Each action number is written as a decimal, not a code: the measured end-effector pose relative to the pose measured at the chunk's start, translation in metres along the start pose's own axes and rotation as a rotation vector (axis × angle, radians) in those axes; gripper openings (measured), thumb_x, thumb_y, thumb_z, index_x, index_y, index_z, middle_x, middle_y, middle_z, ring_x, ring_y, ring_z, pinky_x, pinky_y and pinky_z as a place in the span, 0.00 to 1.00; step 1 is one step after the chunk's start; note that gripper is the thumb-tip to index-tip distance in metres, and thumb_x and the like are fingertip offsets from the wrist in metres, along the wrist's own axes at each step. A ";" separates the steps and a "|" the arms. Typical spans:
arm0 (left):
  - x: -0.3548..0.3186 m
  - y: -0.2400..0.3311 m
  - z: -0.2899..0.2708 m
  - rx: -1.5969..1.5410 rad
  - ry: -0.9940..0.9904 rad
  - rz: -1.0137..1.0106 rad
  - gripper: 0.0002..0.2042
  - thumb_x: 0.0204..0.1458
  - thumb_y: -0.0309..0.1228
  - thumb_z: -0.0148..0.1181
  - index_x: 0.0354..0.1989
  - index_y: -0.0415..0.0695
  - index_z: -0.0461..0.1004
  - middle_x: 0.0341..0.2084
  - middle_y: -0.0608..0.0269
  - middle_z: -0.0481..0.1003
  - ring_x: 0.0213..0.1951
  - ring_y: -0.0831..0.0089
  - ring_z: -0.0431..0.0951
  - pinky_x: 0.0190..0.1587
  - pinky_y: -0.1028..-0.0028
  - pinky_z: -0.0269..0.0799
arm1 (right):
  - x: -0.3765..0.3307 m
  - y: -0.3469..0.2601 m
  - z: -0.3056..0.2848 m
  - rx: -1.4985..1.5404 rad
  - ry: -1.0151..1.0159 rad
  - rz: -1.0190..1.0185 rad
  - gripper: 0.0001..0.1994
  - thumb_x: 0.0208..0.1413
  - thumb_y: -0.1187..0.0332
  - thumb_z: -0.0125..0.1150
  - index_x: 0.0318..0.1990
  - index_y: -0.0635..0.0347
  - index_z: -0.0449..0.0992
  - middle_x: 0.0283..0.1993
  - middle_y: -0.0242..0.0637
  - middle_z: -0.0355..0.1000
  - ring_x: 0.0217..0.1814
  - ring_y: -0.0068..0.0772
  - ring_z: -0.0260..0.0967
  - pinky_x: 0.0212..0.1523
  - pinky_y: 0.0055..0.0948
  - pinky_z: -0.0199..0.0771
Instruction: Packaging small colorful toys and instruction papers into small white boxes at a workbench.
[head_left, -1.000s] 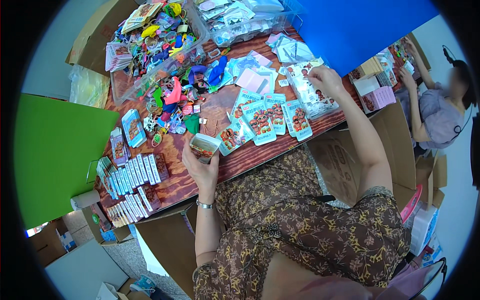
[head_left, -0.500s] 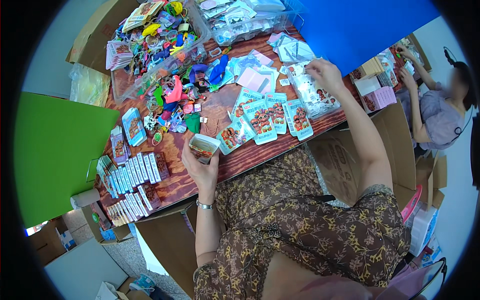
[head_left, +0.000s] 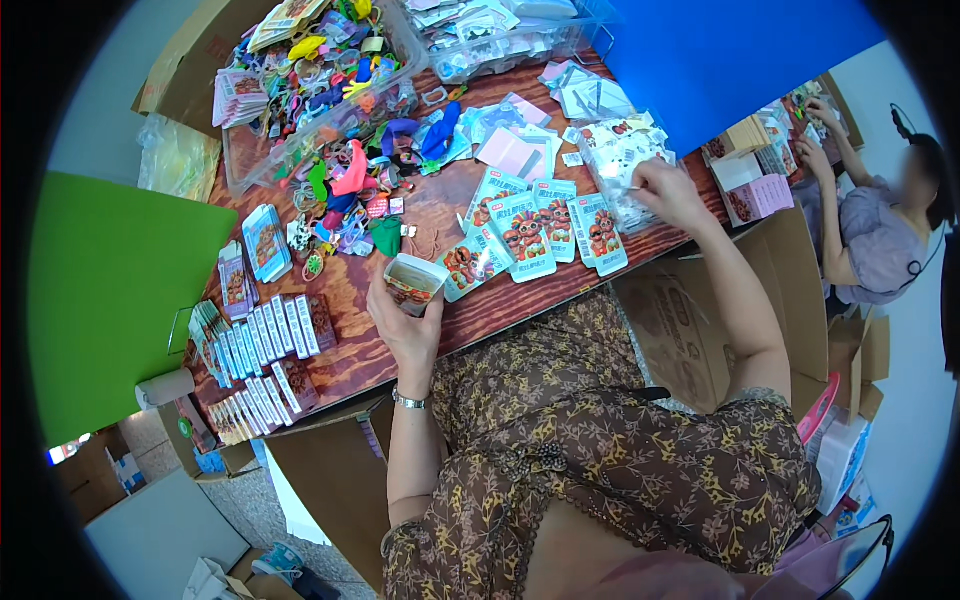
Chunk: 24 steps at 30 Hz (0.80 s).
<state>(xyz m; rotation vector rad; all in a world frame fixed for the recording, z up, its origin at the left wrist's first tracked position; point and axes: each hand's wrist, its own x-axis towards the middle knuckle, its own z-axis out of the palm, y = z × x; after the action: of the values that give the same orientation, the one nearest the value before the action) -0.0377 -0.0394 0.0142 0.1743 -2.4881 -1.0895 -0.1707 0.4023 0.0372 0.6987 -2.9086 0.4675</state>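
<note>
A glossy printed paper box (head_left: 413, 283) sits above a dark polished wood table (head_left: 440, 205) strewn with shiny plastic packets (head_left: 527, 232), beside a matt brown corrugated cardboard carton (head_left: 690, 320).

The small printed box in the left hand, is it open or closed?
Open. The small printed box shows its brown inside at the top; the left hand holds it upright above the wooden table.

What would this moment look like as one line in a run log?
left hand: holds open small packet | right hand: pinching in clear bag of small pieces | flat packets fanned between hands | wooden table
</note>
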 end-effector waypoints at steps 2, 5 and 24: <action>0.000 -0.001 -0.002 0.011 0.019 -0.001 0.42 0.41 0.28 0.77 0.66 0.37 0.62 0.54 0.47 0.70 0.54 0.50 0.71 0.55 0.58 0.70 | 0.013 -0.011 -0.012 0.271 -0.087 0.179 0.11 0.57 0.65 0.68 0.43 0.58 0.76 0.30 0.34 0.76 0.30 0.28 0.73 0.33 0.32 0.71; -0.002 -0.002 -0.002 0.061 0.003 0.037 0.40 0.37 0.28 0.77 0.63 0.40 0.65 0.52 0.50 0.72 0.51 0.51 0.71 0.54 0.58 0.68 | 0.043 -0.063 -0.038 0.537 -0.218 0.413 0.08 0.61 0.70 0.63 0.46 0.60 0.75 0.34 0.27 0.75 0.32 0.12 0.67 0.33 0.20 0.68; -0.026 -0.016 -0.011 0.083 0.073 -0.002 0.45 0.37 0.28 0.75 0.68 0.38 0.59 0.55 0.46 0.68 0.56 0.48 0.67 0.59 0.56 0.66 | 0.110 -0.275 0.050 0.545 -0.043 -0.499 0.14 0.56 0.70 0.67 0.50 0.54 0.81 0.45 0.38 0.78 0.44 0.41 0.78 0.44 0.37 0.79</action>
<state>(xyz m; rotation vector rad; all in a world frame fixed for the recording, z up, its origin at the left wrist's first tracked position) -0.0108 -0.0506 0.0007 0.2370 -2.4694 -0.9639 -0.1435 0.1066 0.0842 1.4586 -2.4931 1.1882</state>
